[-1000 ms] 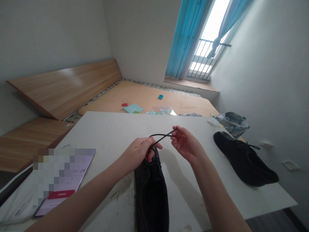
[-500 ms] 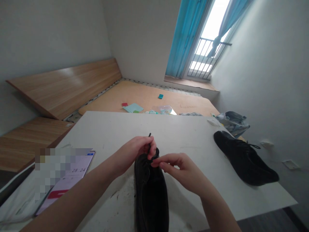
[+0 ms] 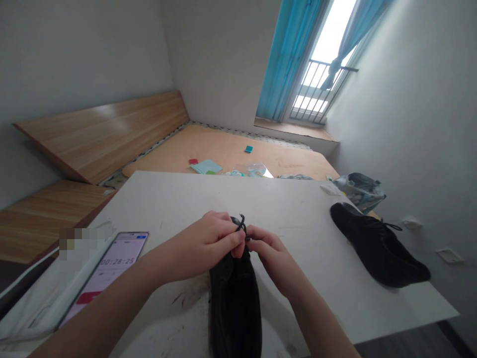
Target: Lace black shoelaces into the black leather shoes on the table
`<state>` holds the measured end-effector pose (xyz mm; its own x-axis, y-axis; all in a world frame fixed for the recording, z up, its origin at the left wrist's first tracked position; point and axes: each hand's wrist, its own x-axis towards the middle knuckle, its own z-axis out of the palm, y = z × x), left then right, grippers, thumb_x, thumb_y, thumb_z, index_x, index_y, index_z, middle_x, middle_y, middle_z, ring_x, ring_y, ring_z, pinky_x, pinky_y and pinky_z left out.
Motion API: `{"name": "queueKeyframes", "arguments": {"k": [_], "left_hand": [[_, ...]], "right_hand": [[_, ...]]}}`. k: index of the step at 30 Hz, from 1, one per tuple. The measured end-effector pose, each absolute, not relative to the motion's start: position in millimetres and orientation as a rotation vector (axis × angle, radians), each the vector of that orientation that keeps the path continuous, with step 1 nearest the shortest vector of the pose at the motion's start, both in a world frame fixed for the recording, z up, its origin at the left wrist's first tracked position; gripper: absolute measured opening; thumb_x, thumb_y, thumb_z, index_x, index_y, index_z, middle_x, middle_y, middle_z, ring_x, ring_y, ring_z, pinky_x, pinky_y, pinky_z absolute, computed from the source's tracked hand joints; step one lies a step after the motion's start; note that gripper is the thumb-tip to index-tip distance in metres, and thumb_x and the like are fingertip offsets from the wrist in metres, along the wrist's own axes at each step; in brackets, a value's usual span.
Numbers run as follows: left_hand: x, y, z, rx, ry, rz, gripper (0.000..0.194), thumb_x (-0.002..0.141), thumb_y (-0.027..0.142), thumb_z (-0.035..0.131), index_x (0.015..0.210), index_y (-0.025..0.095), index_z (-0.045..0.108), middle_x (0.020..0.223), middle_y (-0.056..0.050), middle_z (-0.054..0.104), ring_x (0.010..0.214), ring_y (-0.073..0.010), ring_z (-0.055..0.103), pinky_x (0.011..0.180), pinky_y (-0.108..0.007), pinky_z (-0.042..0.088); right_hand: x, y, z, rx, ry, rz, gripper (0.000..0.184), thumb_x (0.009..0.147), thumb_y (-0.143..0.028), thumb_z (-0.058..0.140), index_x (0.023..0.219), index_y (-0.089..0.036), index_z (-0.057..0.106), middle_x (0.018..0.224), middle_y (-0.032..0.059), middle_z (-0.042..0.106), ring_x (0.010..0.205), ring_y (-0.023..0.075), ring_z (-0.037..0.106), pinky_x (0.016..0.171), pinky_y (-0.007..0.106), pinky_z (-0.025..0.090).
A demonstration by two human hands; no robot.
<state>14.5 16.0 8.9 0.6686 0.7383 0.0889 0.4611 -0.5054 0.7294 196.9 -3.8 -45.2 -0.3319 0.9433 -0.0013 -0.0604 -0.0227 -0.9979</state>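
black lace is now pinched short between left hand and right hand, both closed on it over the near shoe (a second ago it stretched between them), so it looks drawn snug. second shoe lies far right; phone left.

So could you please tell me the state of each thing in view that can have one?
Near shoe: flat on the table, lace pinched at its far end.
Far shoe: lying at the table's right edge, untouched.
Phone: screen on, showing a timer.
Left hand: closed on the lace.
Right hand: fingers pinching the lace.
Curtain: drawn aside.
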Motion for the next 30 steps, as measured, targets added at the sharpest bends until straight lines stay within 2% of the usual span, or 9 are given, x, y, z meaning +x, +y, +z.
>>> {"name": "queueKeyframes", "arguments": {"k": [5, 7, 10, 12, 16, 20, 24, 27, 30], "left_hand": [[7.8, 12.6, 13.6, 2.245, 0.928, 0.423, 0.04, 0.099, 0.031, 0.036, 0.073, 0.022, 0.066, 0.079, 0.0, 0.063, 0.085, -0.0187, 0.056, 0.084, -0.029, 0.036], [-1.9, 12.2, 14.8, 2.225, 0.932, 0.331, 0.043, 0.098, 0.032, 0.036, 0.068, 0.022, 0.065, 0.084, -0.001, 0.065, 0.09, -0.0199, 0.057, 0.085, -0.028, 0.036], [-20.7, 12.6, 15.1, 2.117, 1.048, 0.123, 0.04, 0.094, 0.034, 0.042, 0.066, 0.023, 0.068, 0.088, -0.003, 0.068, 0.089, -0.0219, 0.058, 0.082, -0.028, 0.038], [-29.2, 13.5, 14.5, 2.012, 1.18, -0.051, 0.037, 0.091, 0.036, 0.045, 0.069, 0.024, 0.071, 0.084, -0.003, 0.069, 0.081, -0.0225, 0.06, 0.073, -0.029, 0.039], [-30.2, 15.3, 11.3, 1.979, 1.328, -0.326, 0.044, 0.089, 0.051, 0.044, 0.068, 0.023, 0.071, 0.075, -0.006, 0.069, 0.07, -0.0248, 0.061, 0.061, -0.03, 0.037], [-27.7, 16.2, 1.7, 2.097, 1.554, -0.166, 0.053, 0.084, 0.067, 0.046, 0.096, 0.021, 0.069, 0.09, -0.009, 0.071, 0.08, -0.029, 0.063, 0.068, -0.033, 0.041], [-19.2, 11.4, -10.0, 2.393, 1.555, 0.222, 0.045, 0.083, 0.052, 0.059, 0.118, 0.023, 0.061, 0.124, -0.01, 0.063, 0.115, -0.0321, 0.055, 0.105, -0.048, 0.029], [-3.4, 1.1, -17.0, 2.452, 1.313, 0.081, 0.014, 0.087, 0.036, 0.06, 0.089, 0.023, 0.066, 0.103, -0.006, 0.068, 0.104, -0.0282, 0.06, 0.112, -0.055, 0.015], [10.5, -12.7, -25.0, 2.362, 1.276, 0.028, 0.02, 0.094, 0.027, 0.046, 0.08, 0.021, 0.06, 0.088, -0.005, 0.069, 0.09, -0.026, 0.062, 0.106, -0.054, 0.024]], "right_hand": [[203.2, -5.1, -47.8, -0.856, -0.999, 1.559, 0.031, 0.082, -0.049, 0.07, 0.07, -0.021, 0.065, 0.082, 0.0015, 0.065, 0.082, 0.0169, 0.057, 0.079, 0.029, 0.044], [209.9, -4.0, -47.6, -0.762, -0.876, 1.616, 0.031, 0.079, -0.047, 0.074, 0.068, -0.022, 0.059, 0.068, -0.0018, 0.06, 0.075, 0.0161, 0.058, 0.085, 0.032, 0.046], [227.7, -1.6, -49.4, -0.783, -0.819, 1.633, 0.033, 0.078, -0.047, 0.076, 0.07, -0.024, 0.053, 0.048, -0.012, 0.03, 0.044, 0.0085, 0.037, 0.087, 0.035, 0.048], [240.8, -0.7, -54.4, -0.946, -0.945, 1.563, 0.036, 0.08, -0.053, 0.072, 0.071, -0.024, 0.053, 0.049, -0.0137, 0.021, 0.041, 0.0068, 0.022, 0.084, 0.035, 0.049], [256.8, -2.5, -68.9, -1.231, -1.251, 1.379, 0.032, 0.084, -0.052, 0.066, 0.094, -0.021, 0.065, 0.057, -0.0079, 0.039, 0.051, 0.0117, 0.037, 0.075, 0.036, 0.048], [255.4, -9.5, -71.1, -1.421, -1.743, 0.822, 0.034, 0.091, -0.038, 0.058, 0.124, -0.028, 0.059, 0.105, 0.0077, 0.057, 0.096, 0.0244, 0.054, 0.089, 0.045, 0.045], [242.3, -15.7, -60.6, -1.319, -2.061, 0.72, 0.012, 0.093, -0.026, 0.056, 0.1, -0.028, 0.065, 0.117, 0.0089, 0.056, 0.117, 0.0283, 0.047, 0.101, 0.049, 0.039], [232.7, -15.1, -57.8, -1.217, -2.093, 0.807, 0.008, 0.093, -0.02, 0.055, 0.087, -0.024, 0.059, 0.105, 0.0069, 0.059, 0.107, 0.0251, 0.051, 0.094, 0.043, 0.043], [227.8, -12.2, -62.1, -1.191, -1.947, 0.961, 0.012, 0.091, -0.02, 0.054, 0.079, -0.022, 0.053, 0.089, 0.0036, 0.058, 0.091, 0.0216, 0.053, 0.085, 0.037, 0.043]]}}
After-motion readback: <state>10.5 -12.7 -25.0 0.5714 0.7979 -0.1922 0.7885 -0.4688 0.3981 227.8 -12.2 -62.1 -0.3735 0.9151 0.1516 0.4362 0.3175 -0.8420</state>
